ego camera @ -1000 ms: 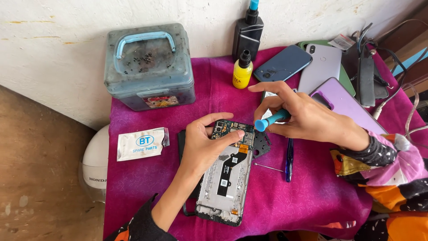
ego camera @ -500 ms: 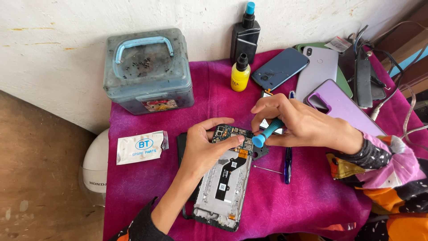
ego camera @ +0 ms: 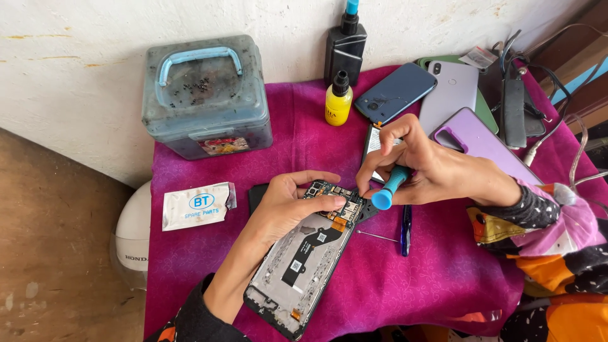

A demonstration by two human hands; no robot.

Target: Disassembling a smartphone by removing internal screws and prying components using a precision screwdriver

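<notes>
Magenta cloth (ego camera: pixel 392 285) over small table against whitewashed wall; opened phone (ego camera: pixel 303 266) lies diagonal at cloth's centre, lower end close to front edge; left hand (ego camera: pixel 288 206) pins its upper end, thumb and fingers pressed on circuit board; right hand (ego camera: pixel 430 171) pinches blue-handled screwdriver (ego camera: pixel 388 189), tip hidden behind fingers; free cloth left of phone, right side crowded with phones (ego camera: pixel 453 88) and cables; grey parts box (ego camera: pixel 202 95) near wall; yellow bottle (ego camera: pixel 338 100) beside it; dark pen (ego camera: pixel 405 229) just right of phone.

L hand (ego camera: pixel 292 201) flat, fingers curled over; R hand (ego camera: pixel 421 166) in pinched grip, wrist bent down.
</notes>
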